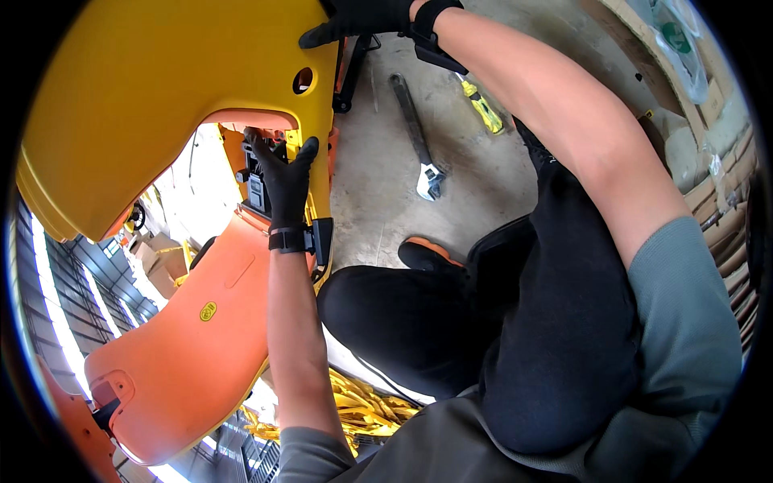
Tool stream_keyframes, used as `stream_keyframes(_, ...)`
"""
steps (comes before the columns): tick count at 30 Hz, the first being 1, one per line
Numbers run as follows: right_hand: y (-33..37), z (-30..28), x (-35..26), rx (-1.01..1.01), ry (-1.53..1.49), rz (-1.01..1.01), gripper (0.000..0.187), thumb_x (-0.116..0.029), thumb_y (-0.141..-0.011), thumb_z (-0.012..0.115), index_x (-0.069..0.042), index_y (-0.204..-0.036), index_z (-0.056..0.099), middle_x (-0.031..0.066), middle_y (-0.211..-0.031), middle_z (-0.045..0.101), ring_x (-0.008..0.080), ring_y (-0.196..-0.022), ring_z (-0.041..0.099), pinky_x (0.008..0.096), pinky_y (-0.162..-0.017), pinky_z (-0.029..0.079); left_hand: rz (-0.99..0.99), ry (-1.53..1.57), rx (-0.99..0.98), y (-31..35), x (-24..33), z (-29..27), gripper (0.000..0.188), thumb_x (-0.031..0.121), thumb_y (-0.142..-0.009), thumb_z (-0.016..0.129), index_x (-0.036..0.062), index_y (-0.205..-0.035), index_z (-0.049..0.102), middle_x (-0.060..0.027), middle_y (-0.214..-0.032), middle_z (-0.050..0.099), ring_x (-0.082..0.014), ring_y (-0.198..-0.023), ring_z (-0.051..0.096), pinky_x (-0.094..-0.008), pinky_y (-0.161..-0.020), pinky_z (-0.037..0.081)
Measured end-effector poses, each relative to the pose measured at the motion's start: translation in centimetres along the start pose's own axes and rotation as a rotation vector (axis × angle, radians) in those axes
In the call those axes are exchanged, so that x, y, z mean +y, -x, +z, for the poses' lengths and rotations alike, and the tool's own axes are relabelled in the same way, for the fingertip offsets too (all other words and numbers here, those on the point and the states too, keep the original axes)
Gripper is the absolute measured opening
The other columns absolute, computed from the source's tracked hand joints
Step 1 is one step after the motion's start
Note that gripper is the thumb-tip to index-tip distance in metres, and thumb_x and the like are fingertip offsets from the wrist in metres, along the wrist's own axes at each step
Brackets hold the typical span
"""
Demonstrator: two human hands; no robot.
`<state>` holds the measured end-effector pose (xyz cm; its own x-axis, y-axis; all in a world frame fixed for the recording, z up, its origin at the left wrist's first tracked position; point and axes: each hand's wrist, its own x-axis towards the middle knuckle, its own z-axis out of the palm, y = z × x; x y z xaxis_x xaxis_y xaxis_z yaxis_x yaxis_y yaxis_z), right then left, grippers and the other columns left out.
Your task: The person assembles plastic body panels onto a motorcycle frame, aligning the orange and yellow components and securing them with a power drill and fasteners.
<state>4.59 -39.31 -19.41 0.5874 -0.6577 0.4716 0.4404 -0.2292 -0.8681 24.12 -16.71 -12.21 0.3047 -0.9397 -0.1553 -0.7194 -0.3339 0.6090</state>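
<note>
A large yellow molded shell [161,72] stands at my left, with an orange panel [193,322] below its cut-out. My left hand [286,181], in a black glove, reaches into that cut-out. Its fingers lie at a black mechanism [256,191], and the thumb stands apart near the yellow edge; the fingertips are partly hidden. At the top, my right hand [366,18], also in a black glove, rests against the shell's edge with its thumb stretched out. Part of that hand is outside the picture.
On the concrete floor lie an adjustable wrench [419,137] and a screwdriver [483,106] with a yellow handle. Cardboard [636,44] and a clear plastic bag [680,48] are at the right. Yellow strips [366,406] are heaped near my left elbow. My bent legs [483,322] occupy the middle.
</note>
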Motion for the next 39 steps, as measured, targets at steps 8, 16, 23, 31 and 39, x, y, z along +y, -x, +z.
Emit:
stream_keyframes(8, -0.3, -0.3, -0.8, 0.028, 0.227, 0.125, 0.066, -0.037, -0.071, 0.080, -0.006, -0.123, 0.055, 0.0161, -0.116, 0.063, 0.0290, -0.109, 0.059, 0.0389, -0.093, 0.044, -0.578, 1.114, -0.020, -2.3, -4.1, -3.4, 0.050, 0.037, -0.094, 0.056, 0.0022, -0.129, 0.046, -0.0136, -0.126, 0.054, -0.0226, -0.112, 0.054, -0.0284, -0.089, 0.048)
stream_keyframes(16, 0.1, -0.3, -1.0, 0.009, 0.292, 0.073, 0.059, -0.038, -0.072, 0.079, -0.006, -0.118, 0.060, 0.0187, -0.111, 0.064, 0.0321, -0.106, 0.060, 0.0401, -0.089, 0.046, 0.229, -0.371, -0.319, -4.9, -7.9, -4.8, 0.040, 0.011, -0.089, 0.053, -0.0101, -0.119, 0.037, -0.0109, -0.069, 0.062, -0.0271, -0.067, 0.059, -0.0309, -0.075, 0.044)
stream_keyframes(23, 0.9, -0.7, -2.5, 0.001, 0.287, 0.191, 0.057, -0.037, -0.073, 0.078, -0.005, -0.117, 0.060, 0.0189, -0.111, 0.064, 0.0318, -0.105, 0.060, 0.0395, -0.089, 0.045, -0.088, -0.109, -0.476, -4.8, -6.0, -4.5, 0.050, 0.035, -0.094, 0.053, -0.0069, -0.120, 0.044, -0.0085, -0.080, 0.066, -0.0255, -0.073, 0.061, -0.0325, -0.081, 0.045)
stream_keyframes(31, 1.3, -0.5, -1.9, 0.035, 0.357, 0.102, 0.061, -0.039, -0.072, 0.078, -0.003, -0.118, 0.059, 0.0201, -0.111, 0.064, 0.0316, -0.107, 0.060, 0.0397, -0.090, 0.046, -0.480, 0.255, -0.569, -2.1, 0.5, -2.1, 0.031, 0.014, -0.086, 0.066, -0.0025, -0.112, 0.061, -0.0055, -0.094, 0.067, -0.0117, -0.081, 0.063, -0.0269, -0.072, 0.050)
stream_keyframes(39, 0.8, -0.8, -2.6, 0.004, 0.325, 0.186, 0.060, -0.043, -0.073, 0.077, -0.002, -0.113, 0.061, 0.0205, -0.107, 0.065, 0.0325, -0.102, 0.061, 0.0391, -0.086, 0.047, -0.433, 0.196, -0.617, -3.3, -0.8, -2.9, 0.030, 0.012, -0.084, 0.070, -0.0012, -0.110, 0.061, -0.0057, -0.096, 0.067, -0.0152, -0.081, 0.065, -0.0294, -0.073, 0.054)
